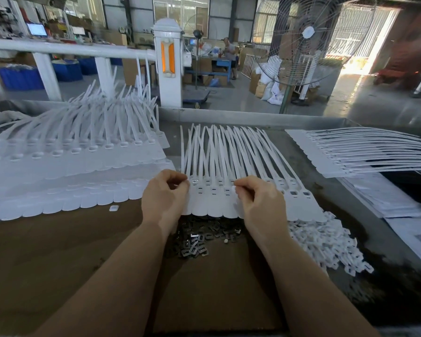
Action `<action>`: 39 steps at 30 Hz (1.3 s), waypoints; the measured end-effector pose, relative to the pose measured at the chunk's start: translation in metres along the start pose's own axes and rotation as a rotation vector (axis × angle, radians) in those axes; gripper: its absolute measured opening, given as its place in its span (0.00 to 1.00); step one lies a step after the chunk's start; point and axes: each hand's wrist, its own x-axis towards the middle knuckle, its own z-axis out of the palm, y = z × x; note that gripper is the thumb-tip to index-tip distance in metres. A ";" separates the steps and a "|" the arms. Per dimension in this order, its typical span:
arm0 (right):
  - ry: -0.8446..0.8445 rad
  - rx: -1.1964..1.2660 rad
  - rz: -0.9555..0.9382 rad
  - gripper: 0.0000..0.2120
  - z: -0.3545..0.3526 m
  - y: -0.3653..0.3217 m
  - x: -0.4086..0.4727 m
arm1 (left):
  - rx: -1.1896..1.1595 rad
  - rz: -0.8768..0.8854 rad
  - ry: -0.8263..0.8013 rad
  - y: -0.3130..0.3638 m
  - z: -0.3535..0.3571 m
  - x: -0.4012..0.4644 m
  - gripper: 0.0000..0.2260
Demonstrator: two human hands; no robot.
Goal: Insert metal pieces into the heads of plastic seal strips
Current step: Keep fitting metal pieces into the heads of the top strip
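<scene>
A row of white plastic seal strips (pixel 229 166) lies fanned out in front of me, heads toward me. My left hand (pixel 164 197) rests on the row's left end, fingers curled, fingertips at a head holding a shiny metal piece (pixel 195 181). My right hand (pixel 258 198) hovers over the middle heads with thumb and forefinger pinched together; whether a metal piece is between them is hidden. A pile of dark metal pieces (pixel 199 239) lies on the cardboard just below the strip heads, between my wrists.
Stacked rows of white seal strips (pixel 71 161) fill the left of the table. Another batch (pixel 350 152) lies at the right, above paper sheets (pixel 387 198). A heap of small white plastic caps (pixel 326 244) sits right of the metal pile. A standing fan (pixel 301 45) is beyond the table.
</scene>
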 end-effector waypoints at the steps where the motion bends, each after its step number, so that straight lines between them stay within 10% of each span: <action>1: 0.000 0.001 0.005 0.07 0.000 0.000 0.000 | -0.021 0.003 -0.005 0.001 0.000 -0.001 0.03; 39: -0.247 -0.179 0.259 0.05 -0.010 0.006 0.032 | 0.073 0.041 -0.074 -0.001 -0.002 -0.001 0.09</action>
